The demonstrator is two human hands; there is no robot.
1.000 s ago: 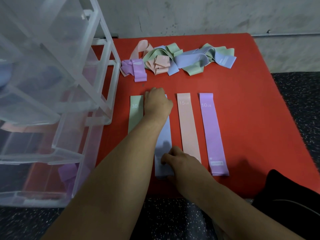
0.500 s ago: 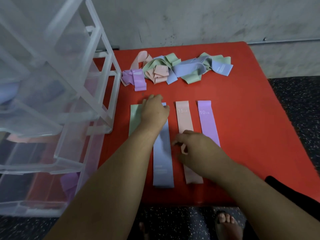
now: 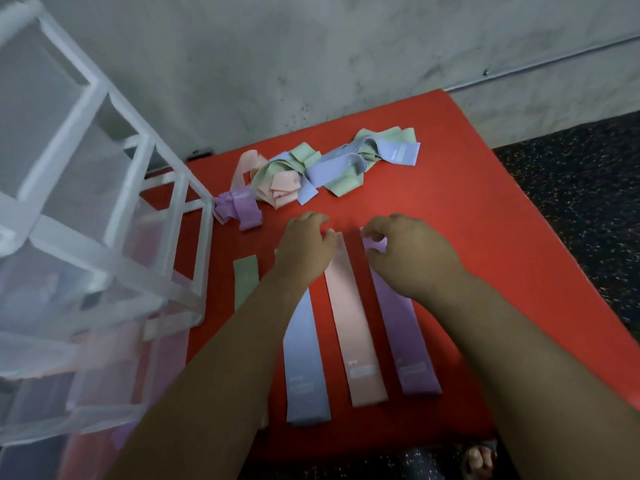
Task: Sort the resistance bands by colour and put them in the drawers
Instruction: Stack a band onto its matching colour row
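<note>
Purple fabric shows between the curled forefinger and thumb of my right hand (image 3: 412, 261), which pinches the far end of the purple band (image 3: 405, 330). The other fingers of this hand are bent inward above it. My left hand (image 3: 304, 247) lies knuckles-up on the far end of the blue band (image 3: 304, 358), fingers bent downward. I cannot tell whether it grips that band or only presses on it. Its thumb sits just beside the far end of the pink band (image 3: 353, 323).

4 bands lie flat and parallel on the red table (image 3: 502, 254), running lengthwise away from me. Order from the left: green band (image 3: 246, 282), blue band, pink band, purple band. Strips of red surface separate them. My left forearm crosses the green band and hides its near part. The other 3 each carry a pale label close to the near end.

Beyond the hands, near the table's far edge, lies a tangled heap of bands (image 3: 329, 168) with green, blue, pink and purple pieces mixed together.

At the table's left side stands a clear plastic drawer unit (image 3: 104, 244). Pink and purple shapes show dimly through its lower drawers, too blurred to identify. A grey wall (image 3: 311, 64) rises behind the table. Dark speckled floor (image 3: 588, 185) lies to the right. The toes of 1 foot (image 3: 479, 459) show below the table's near edge.
</note>
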